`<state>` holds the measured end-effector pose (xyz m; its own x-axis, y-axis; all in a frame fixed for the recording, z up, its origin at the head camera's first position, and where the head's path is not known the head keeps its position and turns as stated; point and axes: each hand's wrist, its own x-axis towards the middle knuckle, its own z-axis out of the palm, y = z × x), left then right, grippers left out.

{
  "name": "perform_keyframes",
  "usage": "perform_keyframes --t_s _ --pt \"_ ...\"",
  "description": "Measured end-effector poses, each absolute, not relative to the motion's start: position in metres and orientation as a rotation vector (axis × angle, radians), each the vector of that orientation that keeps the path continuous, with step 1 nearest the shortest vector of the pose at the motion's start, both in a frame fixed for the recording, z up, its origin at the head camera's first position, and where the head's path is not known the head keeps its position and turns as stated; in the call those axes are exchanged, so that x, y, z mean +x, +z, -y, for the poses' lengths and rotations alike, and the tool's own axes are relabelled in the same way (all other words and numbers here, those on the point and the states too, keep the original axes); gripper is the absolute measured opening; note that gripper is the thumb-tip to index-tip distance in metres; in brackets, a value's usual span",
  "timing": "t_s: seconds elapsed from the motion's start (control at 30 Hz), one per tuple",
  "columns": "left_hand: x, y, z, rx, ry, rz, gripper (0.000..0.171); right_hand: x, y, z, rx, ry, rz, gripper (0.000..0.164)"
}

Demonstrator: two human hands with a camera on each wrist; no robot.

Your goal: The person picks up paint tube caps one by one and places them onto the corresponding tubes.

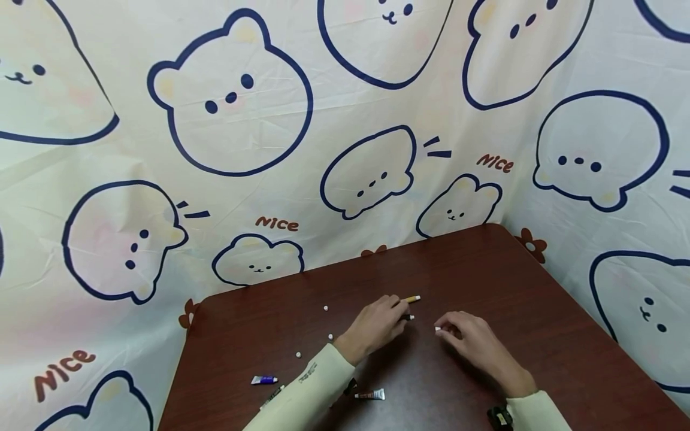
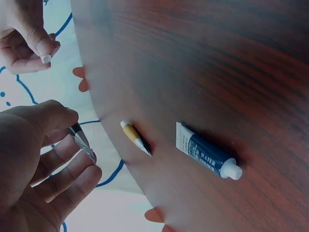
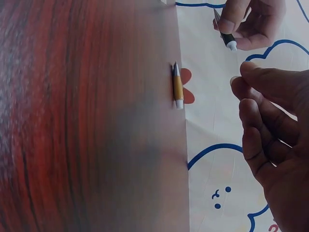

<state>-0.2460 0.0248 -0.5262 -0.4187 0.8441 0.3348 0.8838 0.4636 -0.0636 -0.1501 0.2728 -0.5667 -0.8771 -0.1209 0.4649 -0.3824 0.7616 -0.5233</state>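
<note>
With our left hand (image 1: 375,326) we pinch a black paint tube (image 2: 80,137), fingers half spread, above the table (image 1: 474,269); with our right (image 1: 477,341) we pinch a small white cap (image 2: 46,59), just apart from the tube. Near them lies a yellow tube (image 2: 132,133). Farther left we see three white caps (image 1: 326,308) and a purple-blue tube (image 1: 264,380).
</note>
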Motion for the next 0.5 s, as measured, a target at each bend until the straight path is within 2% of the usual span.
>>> perform_keyframes --t_s 0.5 --pt "-0.233 -0.522 -0.027 -1.486 -0.177 2.421 0.013 -0.151 -0.568 -0.265 0.4 0.901 2.569 0.017"
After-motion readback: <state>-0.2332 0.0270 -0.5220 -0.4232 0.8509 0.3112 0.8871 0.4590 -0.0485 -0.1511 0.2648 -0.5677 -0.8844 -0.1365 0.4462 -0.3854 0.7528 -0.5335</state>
